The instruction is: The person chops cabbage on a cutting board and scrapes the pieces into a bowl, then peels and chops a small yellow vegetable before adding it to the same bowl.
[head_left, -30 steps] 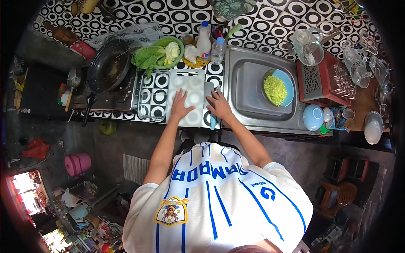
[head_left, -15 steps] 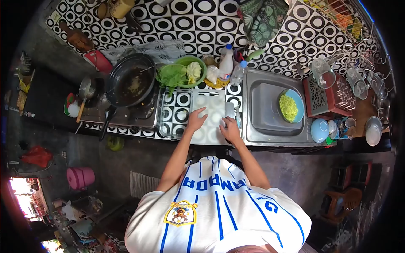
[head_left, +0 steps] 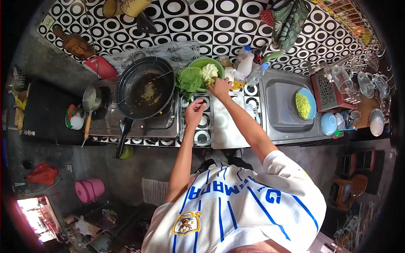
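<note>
My right hand (head_left: 220,88) reaches over the near right rim of the green bowl (head_left: 219,67), its fingers curled down beside a pale cauliflower-like vegetable (head_left: 209,72). What those fingertips grip is hidden. Leafy greens (head_left: 188,80) fill the bowl's left side. My left hand (head_left: 195,112) hovers above a clear rectangular dish (head_left: 198,128), fingers loosely bent and thumb apart, with nothing visible held. Under my right forearm lies a white translucent cutting board (head_left: 230,130) on the patterned counter.
To the left, a dark wok (head_left: 145,90) with oily residue sits on the stove (head_left: 158,124), beside a small pan (head_left: 92,99). On the right, a sink (head_left: 270,130) has a blue bowl of chopped green vegetable (head_left: 303,105). Bottles (head_left: 244,67) stand behind the board.
My right hand has left the cutting board and moved forward to the green bowl. My left hand has lifted off the board and shifted left. The view has shifted slightly.
</note>
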`<state>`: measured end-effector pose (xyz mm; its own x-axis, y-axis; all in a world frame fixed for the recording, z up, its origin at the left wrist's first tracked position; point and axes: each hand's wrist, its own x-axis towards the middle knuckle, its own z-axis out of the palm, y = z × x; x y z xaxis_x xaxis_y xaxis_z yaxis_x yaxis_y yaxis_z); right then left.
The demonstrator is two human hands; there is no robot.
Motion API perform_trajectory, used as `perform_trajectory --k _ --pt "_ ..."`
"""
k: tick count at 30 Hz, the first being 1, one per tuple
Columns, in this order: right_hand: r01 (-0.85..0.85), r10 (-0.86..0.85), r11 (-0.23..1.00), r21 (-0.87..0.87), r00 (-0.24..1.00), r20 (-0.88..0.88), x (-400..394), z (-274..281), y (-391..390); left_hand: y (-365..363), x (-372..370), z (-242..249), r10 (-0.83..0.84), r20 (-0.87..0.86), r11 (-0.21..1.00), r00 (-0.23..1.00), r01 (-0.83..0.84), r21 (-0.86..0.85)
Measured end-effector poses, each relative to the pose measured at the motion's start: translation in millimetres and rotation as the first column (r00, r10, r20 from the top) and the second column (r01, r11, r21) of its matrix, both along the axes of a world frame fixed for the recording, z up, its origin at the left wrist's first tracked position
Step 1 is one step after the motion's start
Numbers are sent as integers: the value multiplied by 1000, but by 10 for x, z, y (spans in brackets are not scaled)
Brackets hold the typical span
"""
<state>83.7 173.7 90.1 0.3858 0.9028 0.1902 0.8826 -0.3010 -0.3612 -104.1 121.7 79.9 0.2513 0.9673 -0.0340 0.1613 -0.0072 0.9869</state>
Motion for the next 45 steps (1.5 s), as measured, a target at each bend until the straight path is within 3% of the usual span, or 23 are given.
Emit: perform_trajectory --k 3,5,8,10,11,12,15,19,21,25,29,33,36,39,43,45 --pt "58 -44 990 -127 993 105 43 -160 212 -10 -130 53 -44 6 999 999 44 20" --pt "54 -56 998 -38 996 -65 92 -161 172 -83 -170 206 -87 -32 995 996 88 50" --pt "83 -68 991 101 987 -146 165 -23 -3 -121 -120 190 -121 -21 987 992 122 108" --pt "61 42 975 214 895 -444 295 3 -138 -117 -29 282 -115 -5 982 993 115 148" --pt "65 108 959 275 814 -571 366 24 -197 -97 -9 338 -128 -88 975 988 142 172" --pt "40 108 970 242 816 -567 403 99 -310 -89 40 446 -100 -94 967 991 119 227" --pt "92 94 982 166 530 -843 388 422 -773 -65 162 681 -32 -108 919 994 71 388" --pt "159 59 985 66 46 -997 386 708 -1325 -194 328 899 -161 -109 904 981 191 381" --pt "115 83 990 79 -24 -996 374 867 -1552 -286 412 892 -251 -95 905 963 268 331" --pt "195 133 972 128 -16 -991 319 790 -1808 -433 595 720 -330 -16 911 944 323 255" --pt "266 154 955 130 -68 -986 324 739 -1943 -612 720 750 -296 51 941 954 283 184" --pt "283 139 954 101 -119 -983 378 769 -1994 -753 707 898 -341 1 923 940 335 189" --pt "279 127 955 103 -68 -990 353 783 -1980 -782 729 945 -362 63 925 930 350 144" --pt "271 142 956 115 -81 -987 369 815 -1962 -685 704 722 -310 154 950 938 302 74" --pt "259 121 962 91 -102 -987 351 794 -1928 -674 631 640 -218 408 947 887 292 -130" --pt "266 116 961 79 -126 -985 319 815 -1924 -660 571 672 -151 423 943 894 258 -209"
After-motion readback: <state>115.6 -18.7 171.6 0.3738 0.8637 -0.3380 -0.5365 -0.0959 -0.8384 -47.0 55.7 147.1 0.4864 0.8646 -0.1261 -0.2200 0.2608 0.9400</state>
